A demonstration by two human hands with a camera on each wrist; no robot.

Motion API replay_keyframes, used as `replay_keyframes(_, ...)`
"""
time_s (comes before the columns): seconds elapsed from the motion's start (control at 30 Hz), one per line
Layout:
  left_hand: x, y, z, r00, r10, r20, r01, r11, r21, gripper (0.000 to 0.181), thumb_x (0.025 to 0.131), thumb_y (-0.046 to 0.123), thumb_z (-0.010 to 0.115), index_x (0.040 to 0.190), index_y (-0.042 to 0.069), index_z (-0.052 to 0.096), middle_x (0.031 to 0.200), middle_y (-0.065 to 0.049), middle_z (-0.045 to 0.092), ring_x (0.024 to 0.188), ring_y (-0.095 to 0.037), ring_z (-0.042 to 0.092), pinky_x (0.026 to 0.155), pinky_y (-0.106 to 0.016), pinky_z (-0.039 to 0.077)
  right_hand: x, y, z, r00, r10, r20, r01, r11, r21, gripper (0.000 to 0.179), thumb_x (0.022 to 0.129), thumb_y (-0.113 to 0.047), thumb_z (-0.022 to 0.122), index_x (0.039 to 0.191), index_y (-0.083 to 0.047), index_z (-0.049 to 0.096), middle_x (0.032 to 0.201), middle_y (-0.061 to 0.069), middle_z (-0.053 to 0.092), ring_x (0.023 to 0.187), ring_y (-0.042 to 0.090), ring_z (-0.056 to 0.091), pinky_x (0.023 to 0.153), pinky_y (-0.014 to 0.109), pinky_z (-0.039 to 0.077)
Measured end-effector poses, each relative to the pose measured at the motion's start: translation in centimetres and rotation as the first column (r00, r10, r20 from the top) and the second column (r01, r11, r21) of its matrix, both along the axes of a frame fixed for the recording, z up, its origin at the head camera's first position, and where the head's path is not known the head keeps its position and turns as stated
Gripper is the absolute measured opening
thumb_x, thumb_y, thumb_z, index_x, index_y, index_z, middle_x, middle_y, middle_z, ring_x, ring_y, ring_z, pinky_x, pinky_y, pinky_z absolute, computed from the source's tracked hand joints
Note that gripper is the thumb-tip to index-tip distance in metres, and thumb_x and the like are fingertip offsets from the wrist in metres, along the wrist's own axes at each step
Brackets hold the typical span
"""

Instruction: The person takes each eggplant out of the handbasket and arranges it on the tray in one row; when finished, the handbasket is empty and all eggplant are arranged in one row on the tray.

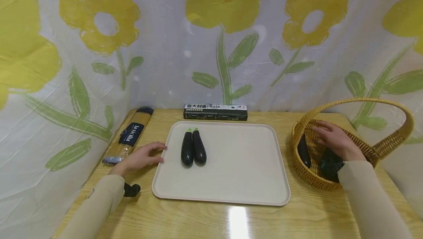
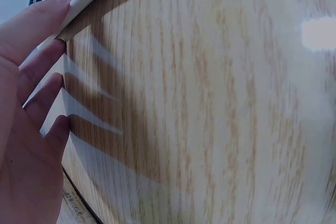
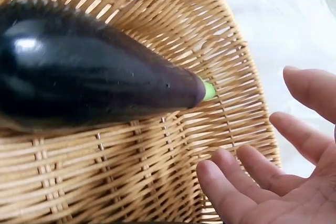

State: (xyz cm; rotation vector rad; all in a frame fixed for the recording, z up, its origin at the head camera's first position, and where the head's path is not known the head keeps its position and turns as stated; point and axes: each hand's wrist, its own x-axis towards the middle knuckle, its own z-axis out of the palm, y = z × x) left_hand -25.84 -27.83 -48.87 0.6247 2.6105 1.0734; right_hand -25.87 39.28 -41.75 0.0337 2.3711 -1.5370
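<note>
Two dark eggplants point(image 1: 187, 149) with green stem ends lie side by side on the left part of a pale tray point(image 1: 238, 162). My left hand point(image 1: 142, 158) is at the tray's left edge, its fingertips right at the rim and its fingers relaxed. In the left wrist view the thumb point(image 2: 44, 17) overlaps the tray's rim. On the right, my right hand point(image 1: 335, 140) reaches over a wicker basket point(image 1: 307, 176) with fingers spread and nothing in them. An eggplant point(image 3: 105, 66) lies in the basket near that hand; a further dark shape is partly hidden under the wrist.
A bag of pasta point(image 1: 132, 132) lies left of the tray, close to the left forearm. Behind the tray stands a black and white pasta box point(image 1: 215, 112). The basket's tall handle point(image 1: 360, 100) arches over the right hand. A flowered curtain point(image 1: 158, 66) hangs behind the table.
</note>
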Motion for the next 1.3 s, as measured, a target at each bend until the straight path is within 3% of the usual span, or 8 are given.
replay_keyframes(0.23,0.1,0.2,0.3,1.0,0.006,-0.003,-0.006,1.0,-0.013,0.046,0.091,0.024,0.071,0.132,0.006,0.058,0.144,-0.022,0.046,0.137,-0.044,0.034,0.112,-0.06,0.026,-0.3,-0.3,-0.8,1.0,0.024,0.006,-0.024,1.0,0.0,0.073,0.106,-0.04,0.038,0.155,0.003,0.005,0.154,0.032,0.02,0.123,0.026,0.048,0.099,0.04,0.049)
replay_keyframes(0.5,0.2,0.1,0.5,1.0,-0.007,-0.007,0.007,1.0,-0.008,0.046,0.092,0.024,0.07,0.132,0.006,0.057,0.143,-0.022,0.047,0.136,-0.045,0.035,0.111,-0.061,0.027,-0.4,-0.8,-1.6,0.998,0.023,0.051,-0.022,1.0,-0.02,0.071,0.105,-0.036,0.043,0.154,0.003,0.011,0.149,0.029,0.03,0.112,0.017,0.055,0.096,0.042,0.051)
replay_keyframes(0.83,0.2,0.0,0.4,1.0,-0.004,-0.003,0.004,1.0,-0.001,0.045,0.091,0.023,0.071,0.131,0.006,0.058,0.143,-0.021,0.047,0.137,-0.044,0.035,0.112,-0.06,0.027,0.1,-0.9,-1.9,0.99,0.104,0.099,-0.094,0.991,-0.1,0.064,0.104,-0.023,0.05,0.151,0.006,0.019,0.118,-0.005,0.058,0.104,0.004,0.059,0.092,0.037,0.053)
replay_keyframes(0.9,0.2,0.0,0.4,1.0,-0.003,0.0,0.003,1.0,0.0,0.045,0.092,0.023,0.071,0.131,0.006,0.058,0.143,-0.022,0.047,0.137,-0.044,0.035,0.111,-0.061,0.026,0.1,-1.0,-1.8,0.988,0.122,0.094,-0.115,0.99,-0.084,0.062,0.104,-0.022,0.05,0.15,0.008,0.021,0.121,0.0,0.059,0.104,0.005,0.059,0.091,0.036,0.053)
replay_keyframes(0.97,0.2,0.0,0.4,1.0,0.0,0.003,0.0,1.0,-0.001,0.046,0.092,0.023,0.07,0.132,0.006,0.057,0.143,-0.022,0.046,0.137,-0.044,0.034,0.111,-0.061,0.026,0.1,-1.3,-1.8,0.985,0.145,0.091,-0.14,0.989,-0.055,0.063,0.104,-0.022,0.051,0.15,0.009,0.022,0.132,0.014,0.055,0.11,0.008,0.057,0.091,0.036,0.053)
replay_keyframes(1.07,0.2,0.1,0.4,1.0,0.01,0.013,-0.01,1.0,-0.002,0.046,0.092,0.023,0.07,0.132,0.006,0.057,0.144,-0.022,0.046,0.138,-0.044,0.033,0.112,-0.061,0.025,0.0,-1.6,-1.8,0.98,0.177,0.092,-0.176,0.984,-0.019,0.065,0.103,-0.02,0.051,0.151,0.01,0.019,0.147,0.033,0.034,0.126,0.026,0.05,0.093,0.038,0.052)
replay_keyframes(1.17,0.1,0.1,0.4,1.0,0.014,0.017,-0.014,1.0,-0.008,0.046,0.092,0.024,0.07,0.132,0.007,0.057,0.144,-0.021,0.046,0.138,-0.044,0.033,0.112,-0.061,0.025,-0.2,-1.8,-2.0,0.978,0.183,0.101,-0.184,0.983,0.005,0.068,0.102,-0.018,0.054,0.151,0.011,0.017,0.151,0.038,0.02,0.136,0.044,0.034,0.094,0.039,0.052)
replay_keyframes(1.3,0.1,0.2,0.4,1.0,0.012,0.012,-0.012,1.0,-0.004,0.045,0.091,0.024,0.071,0.131,0.007,0.058,0.144,-0.021,0.047,0.137,-0.044,0.034,0.112,-0.061,0.025,-0.2,-1.9,-2.1,0.979,0.179,0.095,-0.184,0.982,0.041,0.07,0.1,-0.016,0.057,0.149,0.013,0.018,0.15,0.04,0.018,0.135,0.048,0.033,0.093,0.038,0.053)
